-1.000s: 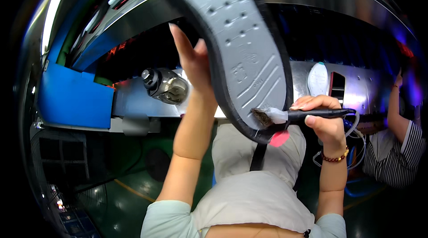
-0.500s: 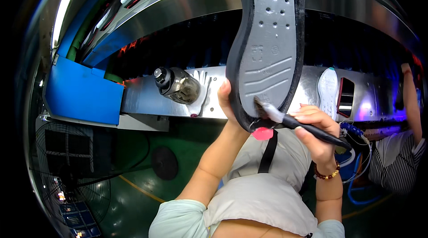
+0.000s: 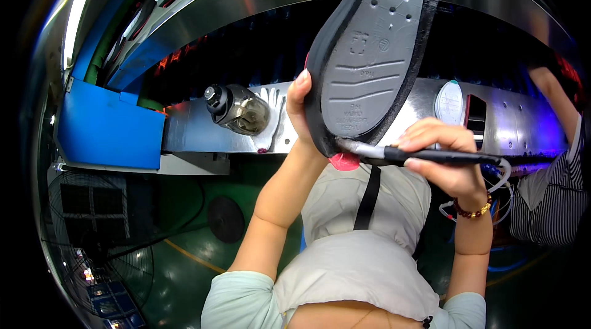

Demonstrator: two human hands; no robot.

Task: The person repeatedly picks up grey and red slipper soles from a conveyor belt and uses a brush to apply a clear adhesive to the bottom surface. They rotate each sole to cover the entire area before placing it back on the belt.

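My left hand [image 3: 300, 110] grips a large shoe sole [image 3: 366, 85] by its left edge, near the rounded end toward me. The sole has a grey face with holes, grooves and moulded marks, inside a raised black rim that looks wet. A pinkish-red tab [image 3: 345, 162] sticks out at its near end. Pinched in my right hand [image 3: 446, 150] is a black-handled brush [image 3: 397, 155] with a pale ferrule, its tip against the rim just above the tab. From the handle's far end curves a white tube [image 3: 506, 172]. My left fingers behind the sole are hidden.
On the metal ledge are a dark bottle [image 3: 240, 109], a white glove [image 3: 268, 121] and a white sole [image 3: 450, 102]. A blue machine panel [image 3: 111, 125] stands left, above a fan [image 3: 98, 236]. At the right are another person's arm [image 3: 557, 98] and striped clothing [image 3: 548, 206].
The brush tip has moved from the grey face to the black rim at the near end, and the brush lies flatter. The sole has tilted, its far end shifting right.
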